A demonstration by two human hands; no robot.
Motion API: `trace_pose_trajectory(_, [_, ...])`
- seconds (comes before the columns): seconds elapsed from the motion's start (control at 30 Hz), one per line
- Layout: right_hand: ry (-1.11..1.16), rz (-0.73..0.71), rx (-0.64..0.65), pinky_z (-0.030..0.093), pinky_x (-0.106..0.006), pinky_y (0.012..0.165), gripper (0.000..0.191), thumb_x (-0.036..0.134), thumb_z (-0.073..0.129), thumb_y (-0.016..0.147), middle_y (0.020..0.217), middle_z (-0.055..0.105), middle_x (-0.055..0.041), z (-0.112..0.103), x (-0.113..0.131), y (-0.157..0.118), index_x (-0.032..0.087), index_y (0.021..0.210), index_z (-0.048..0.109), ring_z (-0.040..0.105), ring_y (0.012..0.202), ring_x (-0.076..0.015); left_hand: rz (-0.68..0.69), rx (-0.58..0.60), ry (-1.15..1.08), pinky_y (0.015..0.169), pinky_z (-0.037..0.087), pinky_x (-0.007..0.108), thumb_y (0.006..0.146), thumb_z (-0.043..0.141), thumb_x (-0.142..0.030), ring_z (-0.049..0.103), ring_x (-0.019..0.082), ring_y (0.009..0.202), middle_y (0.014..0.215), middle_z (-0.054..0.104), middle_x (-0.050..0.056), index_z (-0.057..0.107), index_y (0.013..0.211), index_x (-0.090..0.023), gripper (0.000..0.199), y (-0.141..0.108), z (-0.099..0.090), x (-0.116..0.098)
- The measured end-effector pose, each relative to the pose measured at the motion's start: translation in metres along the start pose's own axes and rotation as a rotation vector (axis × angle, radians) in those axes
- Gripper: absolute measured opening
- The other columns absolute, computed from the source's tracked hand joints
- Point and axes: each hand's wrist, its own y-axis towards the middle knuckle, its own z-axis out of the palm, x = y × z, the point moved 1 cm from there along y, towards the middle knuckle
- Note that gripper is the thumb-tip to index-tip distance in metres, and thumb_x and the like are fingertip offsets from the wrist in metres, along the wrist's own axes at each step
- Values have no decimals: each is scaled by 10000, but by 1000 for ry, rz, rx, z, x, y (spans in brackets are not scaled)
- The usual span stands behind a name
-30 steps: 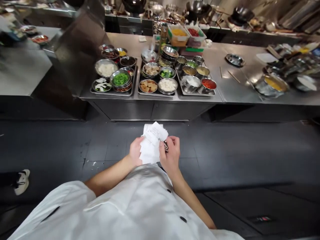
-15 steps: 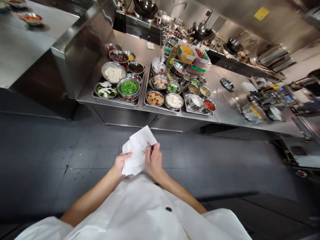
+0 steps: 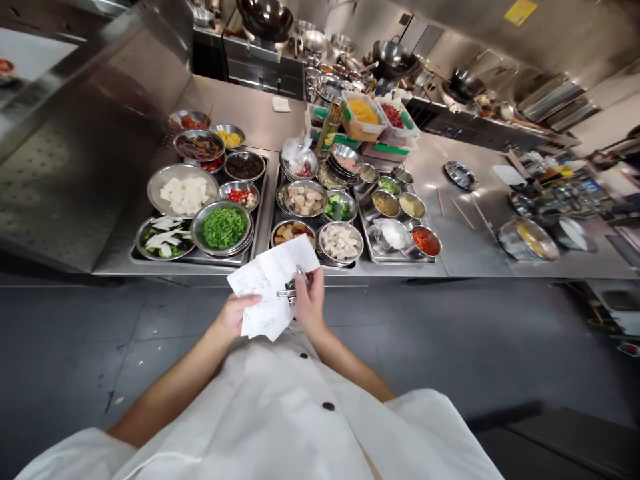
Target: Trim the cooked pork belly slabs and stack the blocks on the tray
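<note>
White paper slips with faint writing (image 3: pixel 270 283) are spread in front of my white jacket, near the counter's front edge. My left hand (image 3: pixel 237 313) pinches them at their lower left, thumb on top. At their right side my right hand (image 3: pixel 311 297) is closed round small metal clips (image 3: pixel 287 293), which lie against the paper; how many it holds is unclear. Beyond the paper, steel bowls stand on trays: chopped greens (image 3: pixel 223 227), white cubes (image 3: pixel 341 241), white chunks (image 3: pixel 184 195) and brown pieces partly hidden by the paper (image 3: pixel 293 233).
The steel counter (image 3: pixel 480 240) runs across the view, with a raised steel partition (image 3: pixel 100 133) at left. Plastic tubs (image 3: pixel 364 117) stand behind the bowls. Woks (image 3: pixel 393 60) sit on the back range. Dark tiled floor (image 3: pixel 400 333) lies below.
The counter and bowls appear closer and lower in view. The paper is now fanned wider and overlaps the counter's edge in view. Both hands keep their hold.
</note>
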Motion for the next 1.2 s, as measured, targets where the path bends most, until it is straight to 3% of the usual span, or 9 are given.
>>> trace_pose_trajectory(0.1, [423,267,-28,538,-284,690,269,441,708,903,986,669,13,-1,5,64,264,1004,533,645,830,-157,51,89,-41,934,637,482,603,835,-110,792,356,992,1175,811,121,616,1451,-192,879,37,20,-35])
trace_pose_trajectory(0.17, [571,343,-43,541,-266,628,333,408,797,822,892,670,39,-13,1,112,266,961,530,664,762,-148,63,161,-69,1004,607,500,623,818,-115,756,367,1128,1320,758,128,532,1537,-232,965,56,33,-54])
trace_pose_trajectory(0.23, [570,346,-124,546,-249,602,368,319,843,754,826,673,52,-40,-11,166,262,958,542,688,740,-147,49,209,-82,1068,569,528,632,816,-135,712,386,1224,1395,716,140,497,1565,-237,991,73,42,-68])
trace_pose_trajectory(0.33, [372,458,-397,523,-180,545,326,166,815,733,708,658,54,-95,-42,246,226,876,529,714,717,-136,10,222,-67,1108,538,545,627,825,-146,682,406,1272,1419,700,149,493,1569,-226,1002,96,45,-85])
trace_pose_trajectory(0.47, [265,607,-529,579,-190,571,176,67,651,855,642,638,32,-156,-83,315,193,833,531,649,597,-100,-35,203,-23,1107,541,541,624,833,-148,686,414,1263,1427,694,144,499,1565,-229,1001,115,42,-104])
trace_pose_trajectory(0.6, [197,696,-524,624,-245,669,166,51,540,931,663,656,8,-179,-115,344,187,835,542,662,630,-106,-36,176,0,1097,548,550,638,839,-154,684,420,1264,1414,702,147,487,1576,-230,1005,125,46,-120])
trace_pose_trajectory(0.83, [76,657,-446,644,-312,710,217,130,713,816,632,611,33,-199,-155,368,224,729,538,669,638,-144,88,85,-12,1088,547,586,638,847,-172,669,436,1279,1461,668,158,464,1596,-238,1034,146,69,-126])
trace_pose_trajectory(1.03, [38,572,-421,619,-444,929,242,133,708,798,670,656,17,-207,-169,374,225,657,535,706,770,-178,141,47,-2,1118,527,574,654,828,-186,649,424,1314,1462,670,145,463,1597,-239,1013,171,95,-111])
trace_pose_trajectory(1.2, [-13,593,-346,615,-443,892,165,173,726,809,676,686,12,-205,-165,381,219,707,605,699,743,-186,123,-4,15,1127,521,581,634,835,-170,655,433,1303,1388,720,141,504,1569,-211,993,184,113,-104])
